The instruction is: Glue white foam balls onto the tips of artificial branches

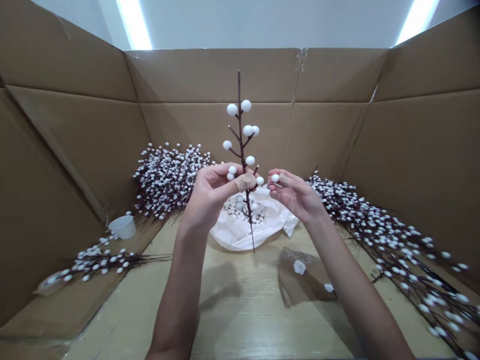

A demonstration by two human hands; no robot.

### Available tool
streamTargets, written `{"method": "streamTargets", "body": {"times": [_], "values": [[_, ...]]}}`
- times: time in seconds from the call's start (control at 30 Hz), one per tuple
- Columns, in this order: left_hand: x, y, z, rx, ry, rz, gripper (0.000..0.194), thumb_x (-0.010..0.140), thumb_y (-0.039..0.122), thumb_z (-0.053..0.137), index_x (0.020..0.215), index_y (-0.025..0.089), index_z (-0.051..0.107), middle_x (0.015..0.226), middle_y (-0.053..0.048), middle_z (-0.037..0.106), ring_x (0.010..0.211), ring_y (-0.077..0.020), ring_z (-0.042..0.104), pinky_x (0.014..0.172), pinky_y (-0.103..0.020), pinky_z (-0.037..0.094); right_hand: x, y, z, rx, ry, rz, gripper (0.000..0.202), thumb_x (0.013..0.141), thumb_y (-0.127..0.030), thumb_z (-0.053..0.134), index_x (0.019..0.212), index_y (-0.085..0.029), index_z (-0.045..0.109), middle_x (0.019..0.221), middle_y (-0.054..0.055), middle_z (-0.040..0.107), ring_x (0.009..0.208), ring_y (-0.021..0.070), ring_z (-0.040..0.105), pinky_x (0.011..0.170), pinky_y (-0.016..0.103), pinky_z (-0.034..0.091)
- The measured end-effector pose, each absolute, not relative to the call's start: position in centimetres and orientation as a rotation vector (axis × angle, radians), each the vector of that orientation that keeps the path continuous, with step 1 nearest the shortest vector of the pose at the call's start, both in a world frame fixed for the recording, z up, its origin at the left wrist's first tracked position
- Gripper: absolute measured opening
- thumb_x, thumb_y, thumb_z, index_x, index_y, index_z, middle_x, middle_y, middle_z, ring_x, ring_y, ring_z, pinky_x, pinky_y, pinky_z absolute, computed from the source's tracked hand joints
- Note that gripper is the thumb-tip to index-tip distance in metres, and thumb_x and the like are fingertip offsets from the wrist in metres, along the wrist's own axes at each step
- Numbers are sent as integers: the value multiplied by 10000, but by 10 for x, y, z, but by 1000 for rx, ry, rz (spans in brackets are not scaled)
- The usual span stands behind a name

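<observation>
A dark brown stem (240, 125) with white balls on short side twigs stands upright in the middle of the view. My left hand (217, 192) is closed round its lower part, thumb and fingers pinching it; the thumb has a tan wrapping. Some side twigs show bare tips. Just right of the stem, my right hand (296, 195) pinches a single white ball (275, 178) between its fingertips, apart from the stem. Behind and below the stem lies a white plastic bag (236, 237), spread open with many loose white balls in it.
Piles of white-berried stems lie at the back left (168, 175) and along the right (375, 225). A smaller bunch (101, 260) is at the left near a translucent cup (123, 227). Brown paper (300, 287) with white lumps lies on the table. Cardboard walls (210, 75) surround the table.
</observation>
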State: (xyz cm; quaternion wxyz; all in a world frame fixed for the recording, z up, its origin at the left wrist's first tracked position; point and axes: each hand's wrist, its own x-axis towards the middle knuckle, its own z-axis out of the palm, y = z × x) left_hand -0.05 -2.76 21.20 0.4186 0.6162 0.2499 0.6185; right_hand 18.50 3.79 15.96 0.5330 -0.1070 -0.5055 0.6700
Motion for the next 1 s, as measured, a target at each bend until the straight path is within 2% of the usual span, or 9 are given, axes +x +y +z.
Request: {"method": "streamTargets", "body": {"times": [0.3, 0.47, 0.7, 0.83, 1.0], "values": [[3, -30, 213, 1537, 584, 1492, 58, 655, 154, 761, 645, 157, 704, 676, 16, 647, 552, -45, 557, 548, -140, 486, 176, 20, 169, -110, -1135, 1601, 132, 779, -295, 711, 828, -173, 699, 829, 17, 650, 680, 53, 580, 628, 120, 526], [9, -30, 213, 1524, 596, 1502, 81, 622, 156, 778, 634, 162, 698, 693, 5, 662, 580, -66, 577, 545, -156, 490, 178, 18, 172, -140, -1122, 1548, 123, 794, -270, 692, 835, -153, 693, 755, 14, 638, 608, 40, 549, 574, 122, 499], [18, -28, 209, 1560, 689, 1477, 130, 609, 190, 784, 571, 162, 663, 689, -13, 672, 595, -98, 592, 575, -202, 514, 180, 16, 177, -140, -1143, 1537, 157, 739, -274, 731, 733, -141, 647, 663, -14, 517, 507, 21, 384, 436, 117, 369], [20, -26, 208, 1585, 703, 1465, 120, 613, 205, 783, 590, 162, 673, 674, -16, 670, 590, -103, 588, 577, -211, 515, 181, 16, 178, -104, -1147, 1589, 139, 718, -249, 735, 718, -153, 635, 650, -26, 490, 492, 22, 334, 421, 118, 347], [21, -24, 207, 1613, 691, 1443, 130, 629, 206, 779, 579, 161, 668, 646, -10, 654, 580, -101, 581, 574, -210, 507, 181, 16, 178, -86, -1158, 1663, 145, 716, -246, 737, 714, -154, 625, 649, -24, 502, 492, 19, 342, 427, 101, 353]]}}
